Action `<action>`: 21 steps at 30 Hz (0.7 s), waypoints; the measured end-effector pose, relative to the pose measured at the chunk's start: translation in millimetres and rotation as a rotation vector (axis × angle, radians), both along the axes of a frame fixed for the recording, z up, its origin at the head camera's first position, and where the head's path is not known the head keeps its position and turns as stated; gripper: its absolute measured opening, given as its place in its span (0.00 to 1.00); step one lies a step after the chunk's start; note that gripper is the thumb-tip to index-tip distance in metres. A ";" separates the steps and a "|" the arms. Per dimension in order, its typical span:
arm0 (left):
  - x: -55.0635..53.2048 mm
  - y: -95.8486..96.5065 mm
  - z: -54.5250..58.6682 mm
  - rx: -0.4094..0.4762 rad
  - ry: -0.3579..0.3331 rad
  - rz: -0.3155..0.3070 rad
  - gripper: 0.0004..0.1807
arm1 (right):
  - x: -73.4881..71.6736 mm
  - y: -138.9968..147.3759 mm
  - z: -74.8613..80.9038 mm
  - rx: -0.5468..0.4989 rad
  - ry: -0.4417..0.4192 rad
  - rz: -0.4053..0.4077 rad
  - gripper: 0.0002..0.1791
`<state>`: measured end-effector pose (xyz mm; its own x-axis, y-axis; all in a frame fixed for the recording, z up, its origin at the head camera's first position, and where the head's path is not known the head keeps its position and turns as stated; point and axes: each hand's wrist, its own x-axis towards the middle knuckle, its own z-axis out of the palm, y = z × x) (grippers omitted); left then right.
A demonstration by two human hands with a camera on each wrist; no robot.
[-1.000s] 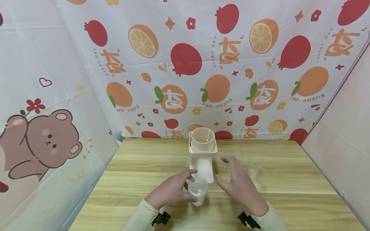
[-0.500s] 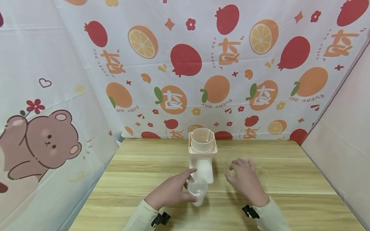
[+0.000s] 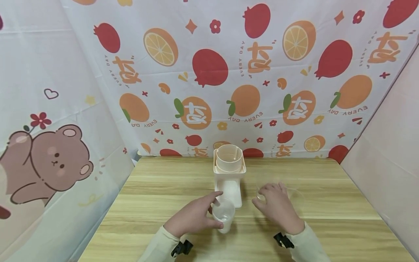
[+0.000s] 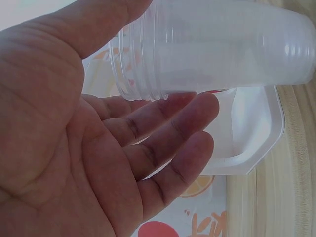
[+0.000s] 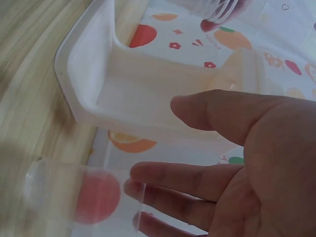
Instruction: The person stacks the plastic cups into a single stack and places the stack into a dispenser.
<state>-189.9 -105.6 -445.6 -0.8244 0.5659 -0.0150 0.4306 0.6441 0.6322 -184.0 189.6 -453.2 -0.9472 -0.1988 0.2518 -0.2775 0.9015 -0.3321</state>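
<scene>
My left hand [image 3: 193,218] grips a stack of clear plastic cups [image 3: 224,215] near the rims, between thumb and fingers. Several nested rims show in the left wrist view, where the other fingers extend below the stack. Just beyond these cups stands a cream-coloured cup holder [image 3: 230,191] with a round tube on top and a tray-like lower part. My right hand [image 3: 278,207] is to its right, beside a single clear cup [image 5: 84,197] on the table. In the right wrist view its fingertips are at that cup's rim, while the thumb stands apart.
Wooden table [image 3: 157,189] under everything, backed by a fruit-print cloth [image 3: 209,102]. A cloth with a bear print [image 3: 62,156] hangs at the left, a pale one [image 3: 386,153] at the right. Faint transparent outlines show beyond the right hand, their kind unclear.
My right hand has moved down and rightward, away from the cup holder, to the single clear cup. My left hand keeps its grip on the cup stack in the same place.
</scene>
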 end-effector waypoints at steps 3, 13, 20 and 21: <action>1.5 0.2 0.9 -0.002 0.000 0.002 0.52 | 5.1 -1.4 3.2 0.008 -0.026 -0.001 0.17; 5.4 0.5 -0.7 0.004 0.011 -0.006 0.52 | 20.7 -10.0 12.1 0.046 -0.006 0.035 0.17; 8.1 1.3 -1.7 0.008 0.020 -0.007 0.51 | 19.8 -8.0 10.5 -0.037 -0.003 0.021 0.18; 8.5 1.5 -1.7 0.007 0.020 -0.007 0.51 | 18.0 -6.3 9.2 -0.050 0.005 0.019 0.21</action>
<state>-181.5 -104.2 -447.3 -0.8205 0.5716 0.0053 0.4475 0.6366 0.6280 -166.0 183.3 -444.0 -0.9420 -0.2037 0.2666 -0.2961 0.8783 -0.3754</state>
